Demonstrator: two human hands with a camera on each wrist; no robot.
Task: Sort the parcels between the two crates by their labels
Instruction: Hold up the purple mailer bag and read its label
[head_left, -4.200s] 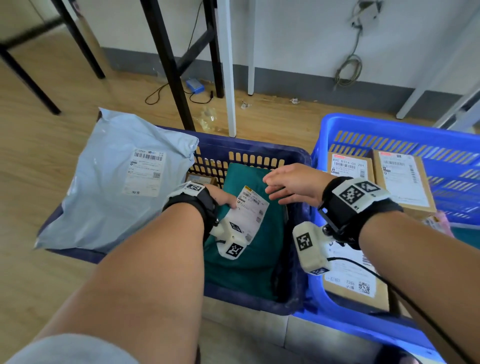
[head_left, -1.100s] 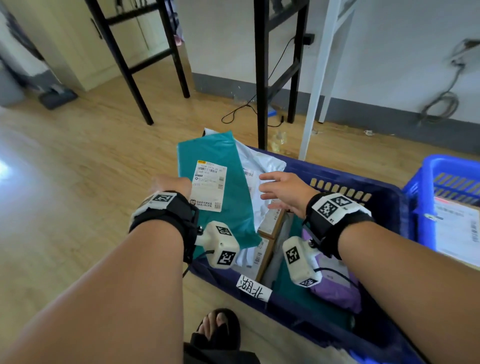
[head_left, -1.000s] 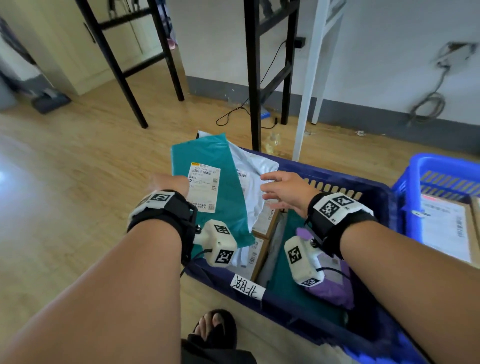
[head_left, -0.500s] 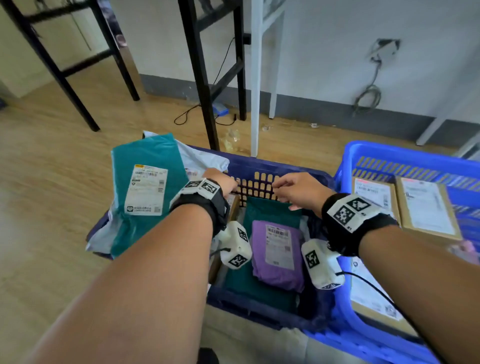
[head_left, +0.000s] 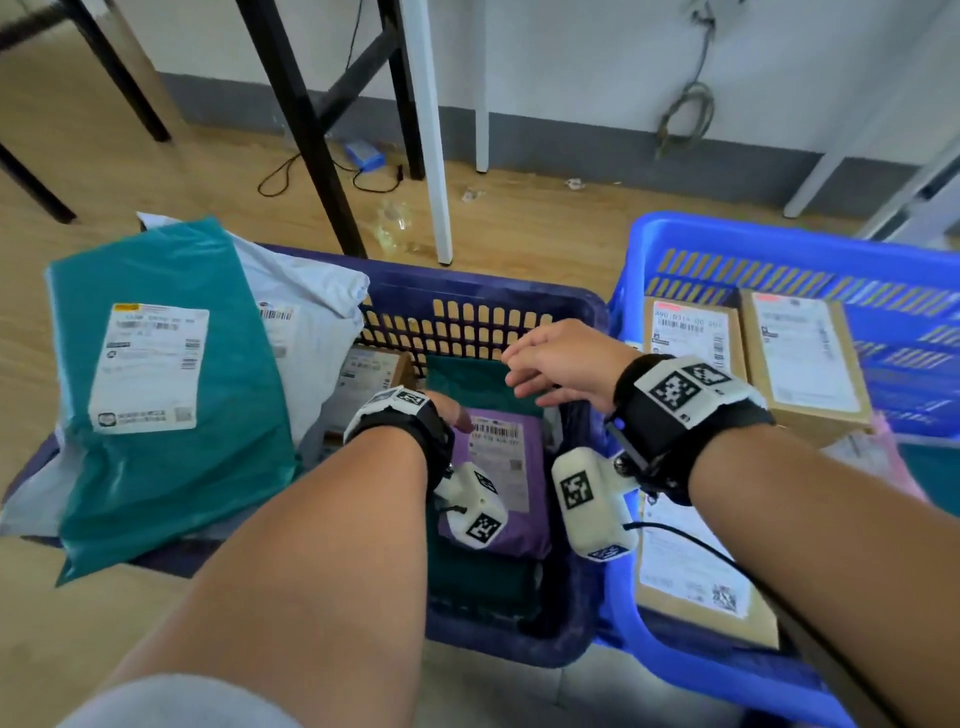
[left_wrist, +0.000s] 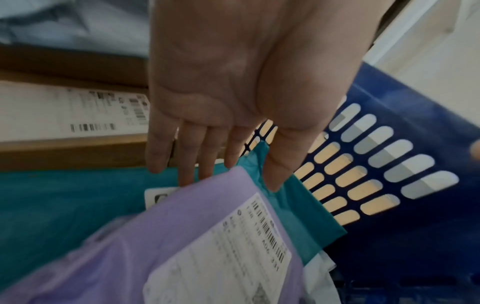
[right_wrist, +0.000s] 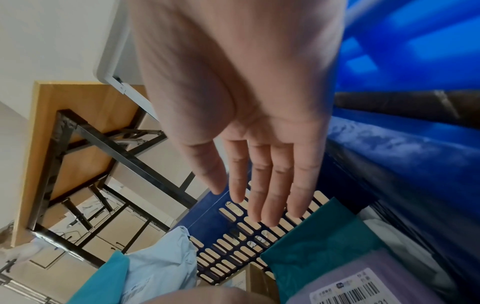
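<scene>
While two plastic crates sit side by side, left hand (left_wrist: 221, 86), fingers straight, touches one purple plastic mailer (left_wrist: 161, 246) inside dark blue crate (head_left: 483, 296); right hand (head_left: 561, 364) hovers open, empty. Light blue crate (head_left: 779, 239): three cardboard boxes.

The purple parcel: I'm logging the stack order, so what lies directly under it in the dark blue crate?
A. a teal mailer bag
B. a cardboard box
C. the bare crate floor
A: the purple parcel lies on a teal mailer bag showing beyond it.
</scene>
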